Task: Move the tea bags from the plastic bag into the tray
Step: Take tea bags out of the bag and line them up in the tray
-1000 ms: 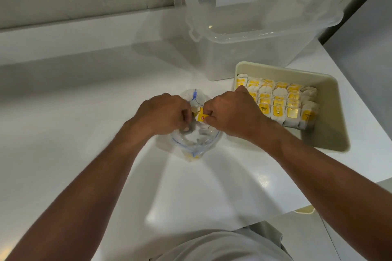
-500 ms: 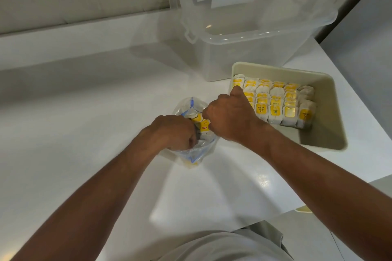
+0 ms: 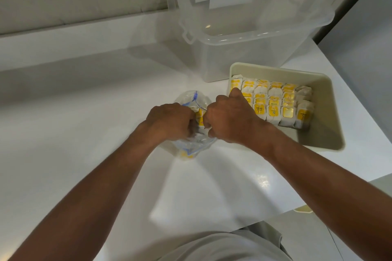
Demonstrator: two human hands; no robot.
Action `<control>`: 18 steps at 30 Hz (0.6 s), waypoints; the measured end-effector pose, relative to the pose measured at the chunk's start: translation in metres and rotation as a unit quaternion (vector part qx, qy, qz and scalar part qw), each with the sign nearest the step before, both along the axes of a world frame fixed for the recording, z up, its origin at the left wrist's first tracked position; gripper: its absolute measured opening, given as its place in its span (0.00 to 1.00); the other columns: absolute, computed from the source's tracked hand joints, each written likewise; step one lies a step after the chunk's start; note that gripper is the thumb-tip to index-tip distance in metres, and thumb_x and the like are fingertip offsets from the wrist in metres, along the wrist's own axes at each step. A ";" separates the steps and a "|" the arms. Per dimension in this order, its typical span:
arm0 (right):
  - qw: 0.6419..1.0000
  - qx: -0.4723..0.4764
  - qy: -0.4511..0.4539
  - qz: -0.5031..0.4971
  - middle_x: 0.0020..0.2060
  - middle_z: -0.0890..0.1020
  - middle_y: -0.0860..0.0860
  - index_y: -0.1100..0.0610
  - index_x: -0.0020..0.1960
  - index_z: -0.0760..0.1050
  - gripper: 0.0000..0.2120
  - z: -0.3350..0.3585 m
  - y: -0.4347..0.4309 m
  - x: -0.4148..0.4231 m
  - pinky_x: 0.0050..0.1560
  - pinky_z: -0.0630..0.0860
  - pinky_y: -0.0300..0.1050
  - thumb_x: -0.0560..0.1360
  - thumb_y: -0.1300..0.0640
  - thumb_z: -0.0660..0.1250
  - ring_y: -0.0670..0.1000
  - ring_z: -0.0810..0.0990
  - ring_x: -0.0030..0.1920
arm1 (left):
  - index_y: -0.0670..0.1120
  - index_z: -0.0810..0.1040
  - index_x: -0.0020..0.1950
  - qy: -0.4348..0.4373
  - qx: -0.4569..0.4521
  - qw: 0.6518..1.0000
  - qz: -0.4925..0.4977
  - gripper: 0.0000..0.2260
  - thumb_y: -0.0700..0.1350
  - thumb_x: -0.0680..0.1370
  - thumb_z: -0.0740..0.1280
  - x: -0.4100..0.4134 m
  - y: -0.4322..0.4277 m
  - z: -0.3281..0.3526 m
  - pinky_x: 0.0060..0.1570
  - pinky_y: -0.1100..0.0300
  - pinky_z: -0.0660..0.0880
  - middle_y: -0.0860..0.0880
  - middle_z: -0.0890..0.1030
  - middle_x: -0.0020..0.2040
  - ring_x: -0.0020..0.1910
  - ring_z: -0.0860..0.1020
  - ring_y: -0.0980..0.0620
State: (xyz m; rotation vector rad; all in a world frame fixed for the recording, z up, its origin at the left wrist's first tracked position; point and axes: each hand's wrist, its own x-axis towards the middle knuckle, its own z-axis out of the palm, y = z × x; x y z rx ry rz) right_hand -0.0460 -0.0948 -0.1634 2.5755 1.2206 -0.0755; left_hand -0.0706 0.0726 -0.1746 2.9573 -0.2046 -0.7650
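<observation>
Clear plastic, crumpled and edged with a blue zip line: the plastic bag sits at centre frame on the white counter, bunched between two fists. The left hand curls round its rim. The right hand, knuckles just beside it, pinches yellow-labelled tea bags in the bag's mouth. Right of the hands, the beige tray holds neat rows of white sachets with yellow tags (one reads "RELAX"). A second ago the bag's mouth gaped round; now it is squeezed narrow.
</observation>
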 end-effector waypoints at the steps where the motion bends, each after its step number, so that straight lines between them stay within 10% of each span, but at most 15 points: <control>1: 1.000 -0.011 -0.019 0.004 0.40 0.82 0.46 0.47 0.47 0.81 0.08 0.000 0.001 -0.001 0.51 0.66 0.52 0.73 0.46 0.65 0.51 0.79 0.45 | 0.58 0.78 0.56 -0.013 0.025 1.000 -0.012 0.12 0.60 0.76 0.63 -0.001 -0.006 0.000 0.42 0.57 0.69 0.56 0.75 0.44 0.44 0.74 0.49; 7: 0.998 -0.039 -0.048 -0.014 0.24 0.76 0.45 0.49 0.28 0.76 0.09 -0.007 0.001 -0.001 0.44 0.73 0.48 0.61 0.47 0.72 0.49 0.77 0.29 | 0.55 0.77 0.58 -0.022 0.050 0.997 -0.049 0.12 0.57 0.80 0.60 -0.007 -0.025 -0.010 0.43 0.57 0.67 0.55 0.70 0.39 0.43 0.73 0.50; 14: 0.999 0.002 0.016 -0.032 0.43 0.81 0.48 0.49 0.49 0.79 0.09 0.004 -0.001 -0.002 0.58 0.64 0.54 0.77 0.51 0.60 0.53 0.78 0.49 | 0.57 0.77 0.45 0.005 -0.059 0.998 0.009 0.06 0.57 0.76 0.65 0.005 -0.002 -0.007 0.41 0.59 0.71 0.56 0.79 0.41 0.41 0.79 0.51; 18: 0.999 0.005 0.018 -0.047 0.38 0.75 0.47 0.49 0.49 0.77 0.09 0.004 0.001 0.001 0.55 0.63 0.54 0.76 0.45 0.63 0.53 0.79 0.49 | 0.51 0.77 0.39 0.028 -0.167 0.984 0.051 0.09 0.54 0.75 0.69 0.011 0.014 0.008 0.39 0.60 0.74 0.51 0.83 0.31 0.28 0.79 0.61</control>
